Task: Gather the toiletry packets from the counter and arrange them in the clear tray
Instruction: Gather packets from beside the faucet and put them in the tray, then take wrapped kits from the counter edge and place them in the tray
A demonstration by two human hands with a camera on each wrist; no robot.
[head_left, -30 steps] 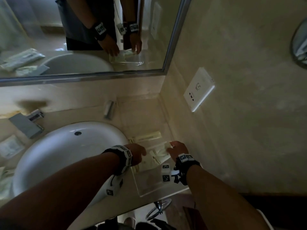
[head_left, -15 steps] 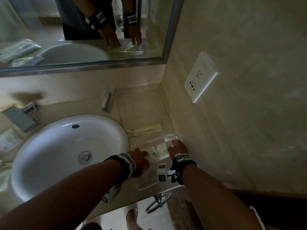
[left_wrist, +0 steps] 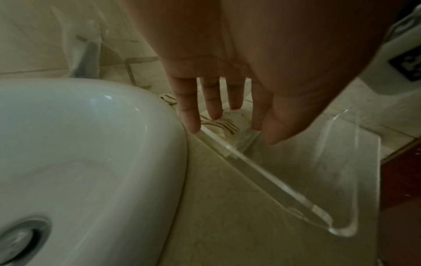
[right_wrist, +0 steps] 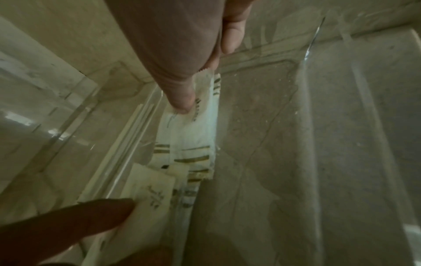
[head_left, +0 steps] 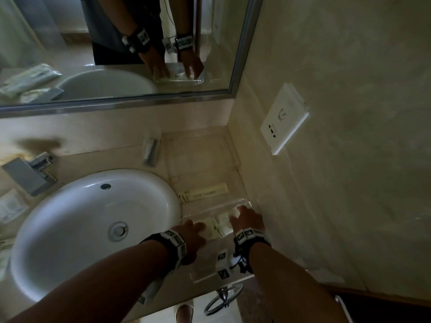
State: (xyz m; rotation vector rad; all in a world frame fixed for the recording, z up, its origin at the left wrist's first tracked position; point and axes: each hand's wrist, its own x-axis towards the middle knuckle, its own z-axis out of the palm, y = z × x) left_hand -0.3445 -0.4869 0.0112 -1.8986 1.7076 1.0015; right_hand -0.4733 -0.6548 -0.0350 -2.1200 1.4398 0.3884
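The clear tray (head_left: 242,202) sits on the counter right of the sink, by the front edge. Several white packets with gold stripes (head_left: 219,226) lie flat at its far end. My left hand (head_left: 193,229) hangs over the tray's left side with straight fingers (left_wrist: 214,108) touching a packet (left_wrist: 225,124) beside the tray wall (left_wrist: 273,180). My right hand (head_left: 245,217) rests at the right; one straight finger (right_wrist: 180,97) presses a striped packet (right_wrist: 189,140) onto the tray floor. A long packet (head_left: 203,194) lies on the counter just beyond the tray. More packets (head_left: 10,206) lie left of the sink.
The white round sink (head_left: 93,229) and its faucet (head_left: 30,173) fill the left. A small tube (head_left: 151,151) and a clear stand (head_left: 198,155) are in the back corner. The wall with a socket (head_left: 284,117) closes the right side. A towel ring (head_left: 224,299) hangs below the counter edge.
Both hands came down with the packets from above the tray into its far end. The packets now lie flat under the fingers. The head view has tilted slightly.
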